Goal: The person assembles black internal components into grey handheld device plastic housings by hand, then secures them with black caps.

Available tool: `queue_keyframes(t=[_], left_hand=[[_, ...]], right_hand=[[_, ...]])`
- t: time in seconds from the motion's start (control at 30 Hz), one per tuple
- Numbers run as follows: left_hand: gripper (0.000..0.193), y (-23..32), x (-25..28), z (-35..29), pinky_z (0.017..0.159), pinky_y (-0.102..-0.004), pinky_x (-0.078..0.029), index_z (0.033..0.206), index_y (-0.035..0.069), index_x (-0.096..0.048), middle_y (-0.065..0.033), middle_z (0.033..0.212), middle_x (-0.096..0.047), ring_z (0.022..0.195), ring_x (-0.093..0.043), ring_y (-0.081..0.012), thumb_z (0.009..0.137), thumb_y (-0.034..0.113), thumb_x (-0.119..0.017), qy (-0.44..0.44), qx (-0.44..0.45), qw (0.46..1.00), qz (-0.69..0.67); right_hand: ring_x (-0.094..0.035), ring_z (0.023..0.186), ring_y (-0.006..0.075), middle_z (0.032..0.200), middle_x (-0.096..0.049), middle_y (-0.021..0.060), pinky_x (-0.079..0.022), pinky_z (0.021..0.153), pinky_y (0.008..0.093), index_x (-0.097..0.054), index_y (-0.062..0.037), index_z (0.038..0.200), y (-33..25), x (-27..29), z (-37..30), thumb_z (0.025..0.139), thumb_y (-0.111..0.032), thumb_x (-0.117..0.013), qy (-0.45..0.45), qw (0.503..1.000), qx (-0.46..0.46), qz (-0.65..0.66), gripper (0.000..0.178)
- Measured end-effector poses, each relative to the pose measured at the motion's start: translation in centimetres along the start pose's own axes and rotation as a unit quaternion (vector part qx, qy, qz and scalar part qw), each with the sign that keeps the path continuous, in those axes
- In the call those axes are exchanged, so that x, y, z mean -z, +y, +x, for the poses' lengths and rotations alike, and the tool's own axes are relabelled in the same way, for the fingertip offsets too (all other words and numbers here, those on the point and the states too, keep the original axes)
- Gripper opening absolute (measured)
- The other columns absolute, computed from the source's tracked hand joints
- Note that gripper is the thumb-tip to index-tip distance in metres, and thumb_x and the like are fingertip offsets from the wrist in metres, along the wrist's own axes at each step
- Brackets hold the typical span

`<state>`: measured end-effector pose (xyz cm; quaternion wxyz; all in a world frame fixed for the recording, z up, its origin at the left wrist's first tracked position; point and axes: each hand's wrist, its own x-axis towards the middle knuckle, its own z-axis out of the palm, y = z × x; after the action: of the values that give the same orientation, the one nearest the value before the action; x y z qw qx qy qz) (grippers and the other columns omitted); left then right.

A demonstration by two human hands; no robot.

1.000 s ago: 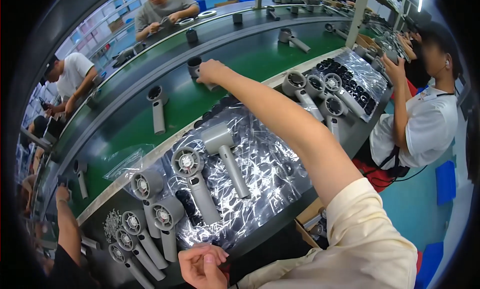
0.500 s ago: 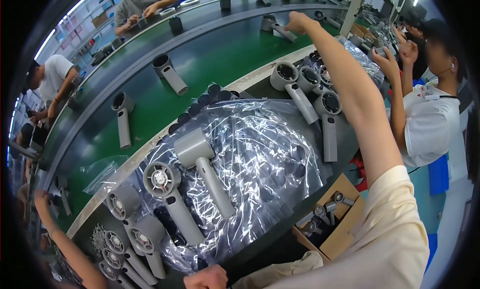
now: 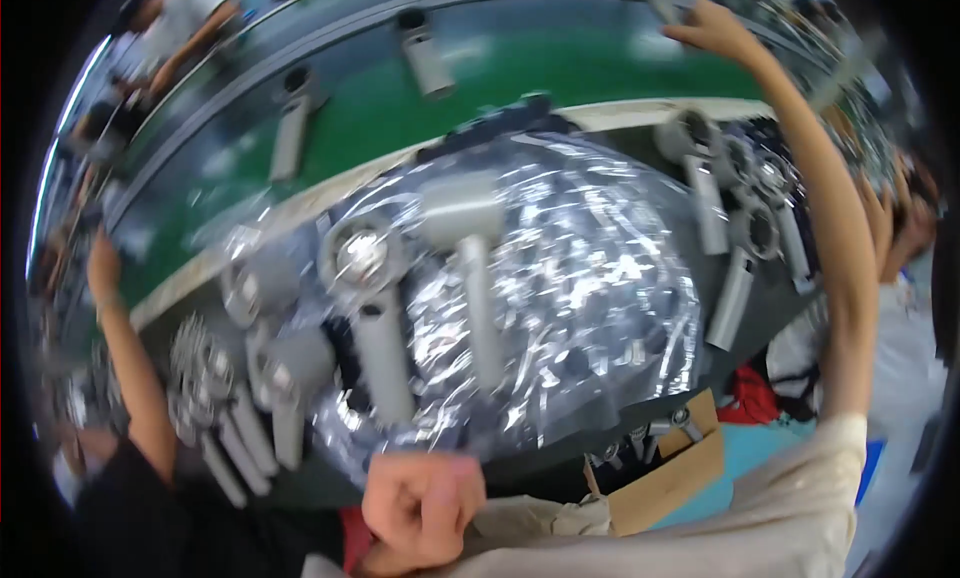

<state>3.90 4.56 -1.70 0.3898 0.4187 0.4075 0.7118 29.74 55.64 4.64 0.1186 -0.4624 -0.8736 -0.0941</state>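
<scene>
My left hand (image 3: 422, 508) is a loose fist low in the middle, in front of the clear plastic sheet (image 3: 590, 278); nothing shows in it. My right arm stretches to the far right, where my right hand (image 3: 712, 30) is beside the handle of a grey handheld fan (image 3: 662, 6) on the belt. Blur hides whether its fingers grip that handle. On the plastic, over many dark round parts, lie a grey fan with its round opening up (image 3: 380, 348) and another turned on its side (image 3: 462, 213).
Several grey fans (image 3: 245, 418) stand bunched at the left, beside a co-worker's arm (image 3: 130, 378). More fans (image 3: 755, 233) lie at the right. The green belt (image 3: 360, 118) carries two fans. A cardboard box (image 3: 665, 488) with fan parts is below right. Other people sit around.
My view has swung, so the bench and belt appear shifted. My left fist has come up further into view. My right arm remains stretched toward the belt, the fan still beside that hand.
</scene>
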Motion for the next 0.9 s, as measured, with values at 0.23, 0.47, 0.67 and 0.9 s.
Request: queue_keyframes(t=[0.23,0.47,0.67,0.9], left_hand=[[0.048,0.4,0.5,1.7,0.062,-0.0389,-0.051,0.129,0.004,-0.032,-0.0157,0.1,-0.049,0.087,-0.055,-0.0259,0.096,0.039,-0.037,0.066,0.026,0.994,-0.084],[0.052,1.9,1.0,-1.5,0.068,-0.0387,-0.053,0.125,0.005,-0.036,-0.0207,0.115,-0.05,0.096,-0.058,-0.0293,0.097,0.048,-0.028,0.158,0.051,0.953,-0.253],[0.046,1.4,5.3,-3.6,0.053,-0.0351,-0.053,0.11,0.004,-0.046,-0.0154,0.095,-0.058,0.067,-0.061,-0.0225,0.098,0.042,-0.024,0.225,0.078,0.935,-0.262],[0.048,2.0,6.9,-5.1,0.048,-0.0312,-0.052,0.115,0.007,-0.047,-0.0144,0.097,-0.055,0.081,-0.058,-0.0241,0.097,0.046,-0.027,0.213,0.143,0.939,-0.23]], right_hand=[[-0.048,0.047,0.008,0.053,-0.052,0.0034,-0.033,0.042,0.0254,-0.059,-0.0009,0.067,-26.4,13.0,-17.4,0.071,-0.032,-0.075,-0.1,0.961,0.025,0.257,0.036],[-0.055,0.053,0.0254,0.067,-0.047,0.0092,-0.045,0.047,0.0356,-0.055,0.0013,0.079,-36.1,14.7,-29.5,0.068,-0.03,-0.08,-0.269,0.903,0.192,0.275,0.042],[-0.055,0.064,0.031,0.074,-0.051,0.0124,-0.045,0.055,0.0368,-0.059,-0.0003,0.086,-40.0,11.1,-24.2,0.073,-0.009,-0.071,-0.096,0.872,0.265,0.399,0.02],[-0.051,0.105,0.0319,0.096,-0.056,0.0138,-0.039,0.097,0.0457,-0.063,0.0009,0.087,-43.6,2.0,-16.1,0.077,-0.006,-0.063,0.087,0.923,0.372,0.031,0.012]])
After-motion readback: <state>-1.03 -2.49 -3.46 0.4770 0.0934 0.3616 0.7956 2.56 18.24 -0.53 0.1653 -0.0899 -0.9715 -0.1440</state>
